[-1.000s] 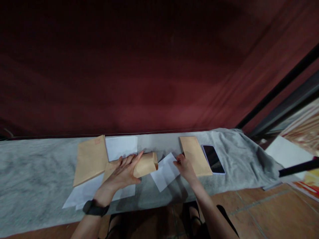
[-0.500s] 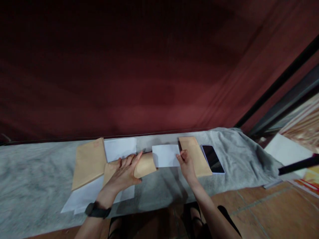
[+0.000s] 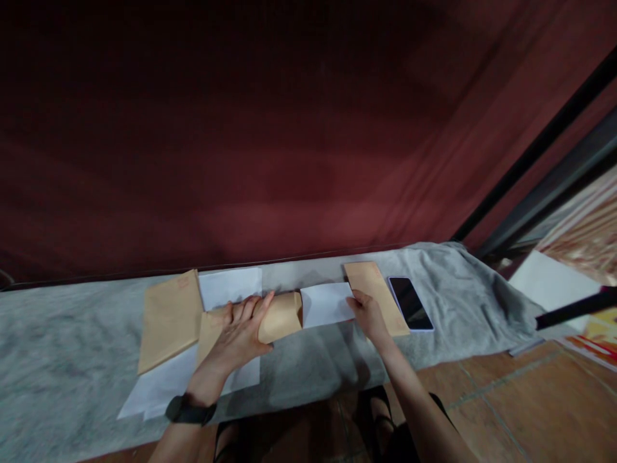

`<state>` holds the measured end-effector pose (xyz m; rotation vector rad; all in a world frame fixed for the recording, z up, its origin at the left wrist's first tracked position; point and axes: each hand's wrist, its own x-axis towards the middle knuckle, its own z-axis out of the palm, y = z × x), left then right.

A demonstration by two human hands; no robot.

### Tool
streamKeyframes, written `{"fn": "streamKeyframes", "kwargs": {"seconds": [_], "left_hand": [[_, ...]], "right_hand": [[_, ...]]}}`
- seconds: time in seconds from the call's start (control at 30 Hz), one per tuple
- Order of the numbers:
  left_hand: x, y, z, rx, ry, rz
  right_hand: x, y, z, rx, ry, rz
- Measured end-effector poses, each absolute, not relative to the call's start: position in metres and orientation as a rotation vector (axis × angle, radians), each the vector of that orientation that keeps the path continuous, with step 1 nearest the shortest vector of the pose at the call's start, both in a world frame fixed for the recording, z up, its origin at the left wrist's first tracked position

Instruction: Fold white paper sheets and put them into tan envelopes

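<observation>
Fingers spread, my left hand [image 3: 243,334] presses a brown envelope [image 3: 282,319] at lower centre; my right hand [image 3: 370,316] pinches white paper [image 3: 326,305] beside that envelope's mouth. Red print [image 3: 184,283] on the lower-left envelope [image 3: 168,325] is too small to read.

One head-worn camera looks forward and down at close range over a grey cloth [image 3: 299,373], facing a dark red backdrop [image 3: 289,141].
</observation>
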<state>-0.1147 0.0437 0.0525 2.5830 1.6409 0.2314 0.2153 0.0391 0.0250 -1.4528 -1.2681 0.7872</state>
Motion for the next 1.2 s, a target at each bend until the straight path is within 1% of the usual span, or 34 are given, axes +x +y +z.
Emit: {"fn": "streamKeyframes", "kwargs": {"seconds": [0.27,0.43,0.67,0.87,1.03,1.2], "left_hand": [[-0.115,0.045,0.05,2.494,1.645,0.189],[-0.114,0.047,0.049,2.461,1.647,0.22],[-0.118,0.048,0.044,2.538,1.639,0.281],[-0.104,0.046,0.048,2.565,1.558,0.341],[-0.086,0.041,0.047,2.584,1.467,0.372],[-0.072,0.037,0.043,2.622,1.395,0.381]], "right_hand": [[0.217,0.042,0.035,-1.349,-1.14,0.753],[0.208,0.038,0.036,-1.321,-1.249,0.765],[0.211,0.039,0.027,-1.328,-1.254,1.022],[0.195,0.038,0.016,-1.329,-1.157,1.121],[0.169,0.03,0.003,-1.447,-1.26,0.994],[0.151,0.027,-0.006,-1.513,-1.316,0.781]]}}
